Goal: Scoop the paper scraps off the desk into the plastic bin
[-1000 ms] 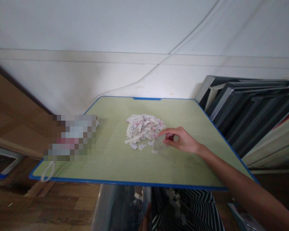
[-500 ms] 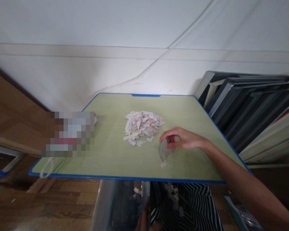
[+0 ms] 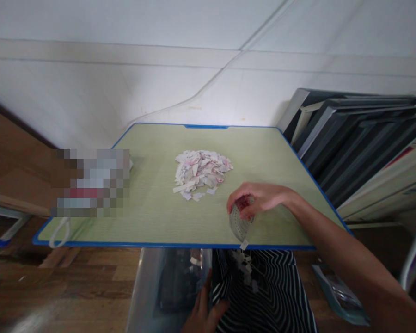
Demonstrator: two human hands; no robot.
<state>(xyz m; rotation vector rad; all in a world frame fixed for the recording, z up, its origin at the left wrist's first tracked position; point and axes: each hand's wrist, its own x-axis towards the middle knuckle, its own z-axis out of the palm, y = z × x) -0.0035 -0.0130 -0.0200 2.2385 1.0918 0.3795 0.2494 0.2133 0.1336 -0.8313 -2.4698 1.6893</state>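
Right hand [image 3: 260, 199] grips clear (semicircular) protractor [image 3: 240, 224].

One head-worn camera looked forward and down from the table's [image 3: 152, 217] near edge, close above it, facing the white wall [image 3: 125, 92] beyond.

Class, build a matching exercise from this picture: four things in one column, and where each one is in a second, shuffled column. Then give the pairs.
Things
1. paper scraps
2. protractor
3. left hand
4. dark frames

Places
A. leaning against the wall, right of the table
B. heaped near the middle of the table
C. below the table's near edge, on the clear bin
D. in the right hand, at the table's near edge

Pairs: 1-B, 2-D, 3-C, 4-A
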